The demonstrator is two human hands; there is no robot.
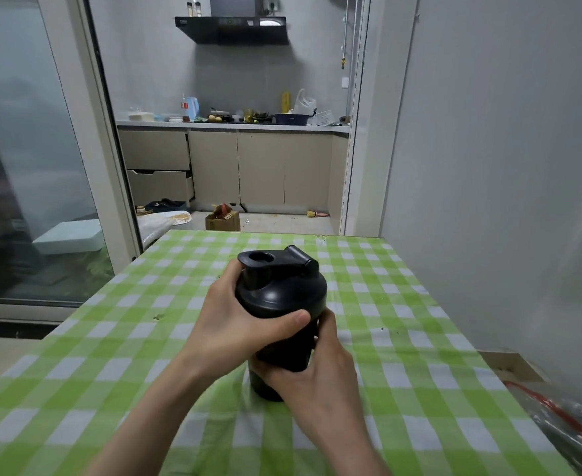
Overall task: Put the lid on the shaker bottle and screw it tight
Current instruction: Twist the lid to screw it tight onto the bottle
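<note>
I see the black shaker bottle point(284, 365) upright on the green checked tablecloth point(420, 338), lid point(279, 286) seated on top; left hand point(238, 324) wraps the lid, right hand point(317, 372) clasps the body

Glossy black plastic lid point(282, 286); matt checked cloth tablecloth point(403, 338).

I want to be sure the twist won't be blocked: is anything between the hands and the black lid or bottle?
Nothing visible is. The left hand wraps directly around the black plastic screw lid, already seated on the black shaker bottle, which the right hand grips on the green checked tablecloth.
</note>
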